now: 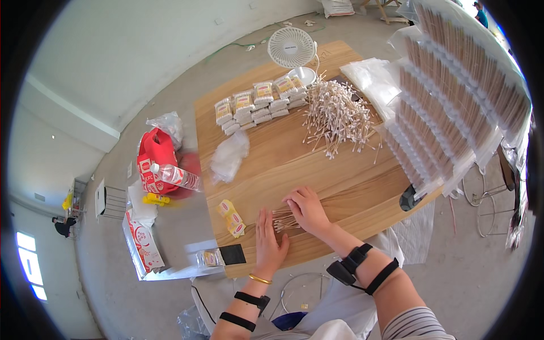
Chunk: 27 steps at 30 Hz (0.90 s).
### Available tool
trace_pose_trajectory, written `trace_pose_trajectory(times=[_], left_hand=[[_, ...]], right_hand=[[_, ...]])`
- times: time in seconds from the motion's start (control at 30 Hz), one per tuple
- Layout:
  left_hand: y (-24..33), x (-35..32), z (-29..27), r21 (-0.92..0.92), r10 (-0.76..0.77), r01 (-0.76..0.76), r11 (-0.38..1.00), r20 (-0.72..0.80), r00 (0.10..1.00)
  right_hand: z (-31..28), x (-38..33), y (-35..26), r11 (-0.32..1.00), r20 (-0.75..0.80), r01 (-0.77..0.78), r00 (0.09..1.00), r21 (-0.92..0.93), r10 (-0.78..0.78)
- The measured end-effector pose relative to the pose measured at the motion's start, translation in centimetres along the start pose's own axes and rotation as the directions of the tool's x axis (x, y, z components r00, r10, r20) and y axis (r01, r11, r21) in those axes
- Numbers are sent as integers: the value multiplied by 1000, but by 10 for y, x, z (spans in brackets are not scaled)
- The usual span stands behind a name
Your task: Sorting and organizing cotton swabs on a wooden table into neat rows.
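Both hands rest on the near edge of a wooden table (266, 164), working a small bundle of cotton swabs (282, 220) that lies flat on the wood between them. The left hand (268, 238) lies palm down with its fingers stretched out and unclenched, grasping nothing, its thumb side just beside the near ends of the bundle. The right hand (307, 208) covers the far part of the bundle, fingers curved down onto the swabs and pressing them together rather than lifting them; the swab tips stick out to the left from under it. Each forearm carries black straps, and the left wrist has a gold bangle (259, 279).

Further back on the table, a large loose heap of cotton swabs (337, 116) spreads out, well apart from the hands. Behind it to the left stand rows of filled packets (258, 105), stacked in short piles. A small white fan (292, 48) stands at the far edge of the table. A crumpled clear plastic bag (229, 156) lies left of centre, and two small yellow packets (232, 218) lie near the left hand at the table's edge. On the right, long clear sleeves of packed swabs (447, 96) hang over the table's side. On the floor to the left lie a red bag (153, 153) and a plastic water bottle (175, 177).
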<state>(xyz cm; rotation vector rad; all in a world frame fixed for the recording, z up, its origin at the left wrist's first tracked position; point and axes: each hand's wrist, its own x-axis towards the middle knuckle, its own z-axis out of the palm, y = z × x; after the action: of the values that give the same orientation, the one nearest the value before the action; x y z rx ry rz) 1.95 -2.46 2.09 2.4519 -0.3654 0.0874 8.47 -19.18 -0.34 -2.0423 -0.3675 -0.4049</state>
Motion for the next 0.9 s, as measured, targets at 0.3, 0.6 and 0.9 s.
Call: trace_pose_trajectory(times=[0.3,0.6,0.9], left_hand=[[12,15,12,340,74,-120,933,147,986],[25,-12,15,414,29,-162,896,310,950],[20,9,18,483,17,-152,862,272,962]], right_hand=[[22,5,-5,971,-42,-13,999,238,24],[-17,18,8,943,-148,-206,957,262,250],[-13,15,9,952,-167,-184,959,244,228]])
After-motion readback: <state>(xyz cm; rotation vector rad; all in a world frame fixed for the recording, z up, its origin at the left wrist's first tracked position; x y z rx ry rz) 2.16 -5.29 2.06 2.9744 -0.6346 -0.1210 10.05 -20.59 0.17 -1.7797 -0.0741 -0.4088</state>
